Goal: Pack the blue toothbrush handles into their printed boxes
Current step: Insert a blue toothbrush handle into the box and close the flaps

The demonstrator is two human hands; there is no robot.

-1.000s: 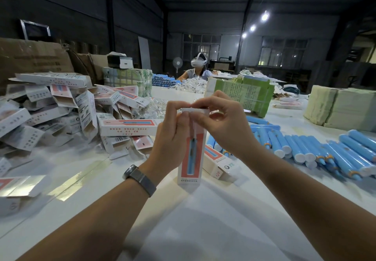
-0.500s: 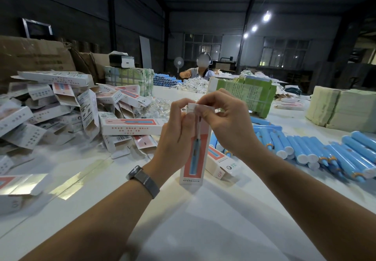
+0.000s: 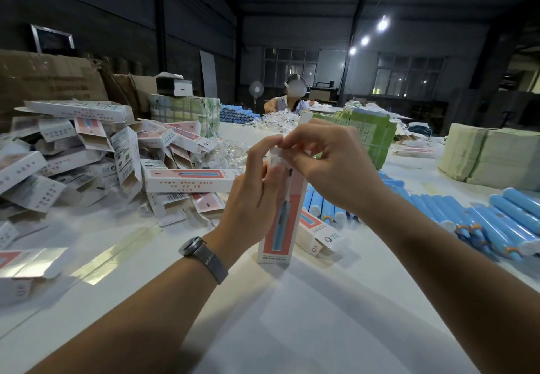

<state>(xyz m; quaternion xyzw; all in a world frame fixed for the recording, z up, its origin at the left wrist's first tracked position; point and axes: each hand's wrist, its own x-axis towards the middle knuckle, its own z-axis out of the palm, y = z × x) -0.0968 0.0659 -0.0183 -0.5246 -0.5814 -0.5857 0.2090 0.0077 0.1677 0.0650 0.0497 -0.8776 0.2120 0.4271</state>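
With my left hand (image 3: 251, 207) gripping the upright printed box (image 3: 282, 216) and right hand (image 3: 330, 166) pinching its top flap, I risk creasing it.

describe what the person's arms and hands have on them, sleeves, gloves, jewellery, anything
Both forearms are bare, with no sleeves in view and no gloves. The left wrist carries a dark grey watch with a woven metal-mesh band. The left hand and right hand show no rings on the fingers visible.

Two hands (image 3: 292, 186) hold one upright box (image 3: 280, 227); dozens of boxes (image 3: 87, 163) left of it, dozens of blue handles (image 3: 482, 222) right.
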